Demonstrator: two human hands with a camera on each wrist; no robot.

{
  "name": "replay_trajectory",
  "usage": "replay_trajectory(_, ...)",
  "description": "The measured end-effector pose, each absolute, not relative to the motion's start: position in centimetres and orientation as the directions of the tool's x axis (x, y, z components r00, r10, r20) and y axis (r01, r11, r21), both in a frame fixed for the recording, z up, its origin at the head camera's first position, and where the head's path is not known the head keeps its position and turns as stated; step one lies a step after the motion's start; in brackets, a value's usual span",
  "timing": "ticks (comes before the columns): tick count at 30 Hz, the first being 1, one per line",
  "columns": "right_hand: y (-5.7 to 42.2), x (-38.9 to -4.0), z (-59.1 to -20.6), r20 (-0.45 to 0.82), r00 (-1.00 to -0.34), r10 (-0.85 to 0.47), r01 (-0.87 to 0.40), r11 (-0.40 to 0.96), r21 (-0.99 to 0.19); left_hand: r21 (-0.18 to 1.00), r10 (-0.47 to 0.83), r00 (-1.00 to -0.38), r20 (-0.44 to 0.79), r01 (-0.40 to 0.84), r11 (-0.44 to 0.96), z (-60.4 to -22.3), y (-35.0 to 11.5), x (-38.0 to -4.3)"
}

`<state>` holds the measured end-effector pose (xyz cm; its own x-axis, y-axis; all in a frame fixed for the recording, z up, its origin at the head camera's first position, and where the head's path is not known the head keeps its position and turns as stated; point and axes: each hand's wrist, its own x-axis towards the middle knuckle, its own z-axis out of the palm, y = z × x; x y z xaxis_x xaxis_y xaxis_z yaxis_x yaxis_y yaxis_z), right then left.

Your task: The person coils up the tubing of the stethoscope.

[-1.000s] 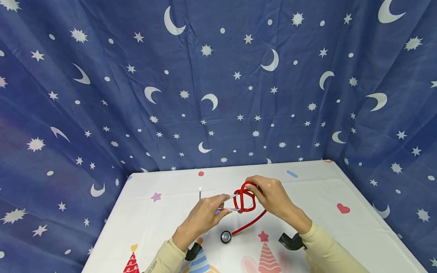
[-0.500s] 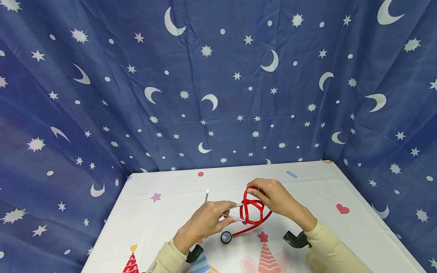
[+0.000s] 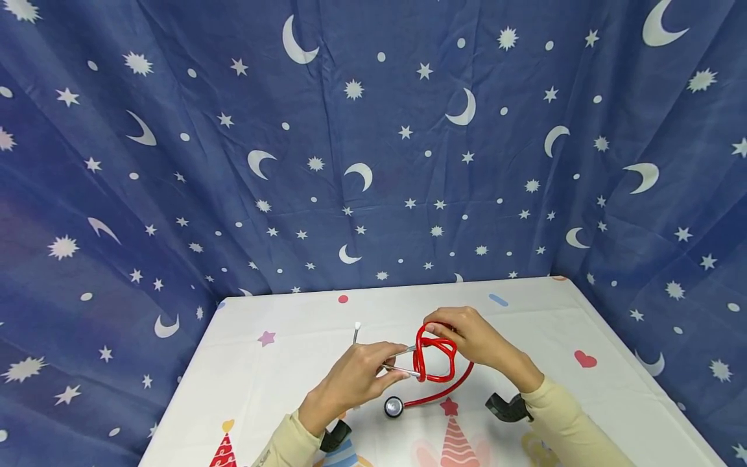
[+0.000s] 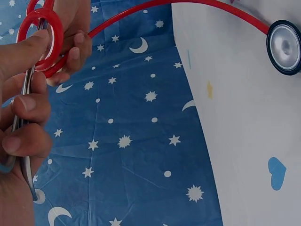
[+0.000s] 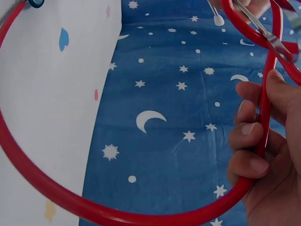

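A stethoscope with red tubing (image 3: 439, 381) is held between both hands above the table. My left hand (image 3: 357, 375) grips its metal ear tubes (image 4: 28, 89), and one white ear tip (image 3: 358, 325) sticks up beyond the knuckles. Part of the red tubing loops around the metal tubes. Beside those loops, my right hand (image 3: 469, 336) holds the tubing; in the right wrist view, curled fingers (image 5: 249, 135) and thumb close on it. From there the free length bends down to the round silver chest piece (image 3: 393, 407) with its black rim, low over the table. The other ear tip is hard to make out.
A white table cover (image 3: 257, 376) printed with coloured shapes lies beneath the hands. Behind and at both sides hangs a blue curtain (image 3: 373, 162) with moons and stars. Black wrist mounts (image 3: 506, 407) sit below both forearms.
Both hands have shifted slightly right and down with the stethoscope. The looped tubing has moved right relative to the left hand, and the chest piece has slid a little to the right.
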<state>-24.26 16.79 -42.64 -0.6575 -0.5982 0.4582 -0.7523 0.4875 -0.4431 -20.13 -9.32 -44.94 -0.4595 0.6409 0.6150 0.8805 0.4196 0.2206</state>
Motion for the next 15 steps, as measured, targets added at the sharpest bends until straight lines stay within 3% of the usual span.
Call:
replay_trajectory(8, 15.7, -23.8, -43.5, 0.435, -0.714, -0.549, -0.699, 0.516, -0.495, 0.265, 0.568, -0.488, 0.663, 0.862, 0.432, -45.2, -9.7, -20.3)
replay_trajectory(15, 14.8, -23.1, -44.1, 0.362, -0.790, -0.494, -0.589, 0.449, -0.672, 0.345, 0.458, -0.551, 0.697, 0.818, 0.460, -45.1, -9.6, -20.3)
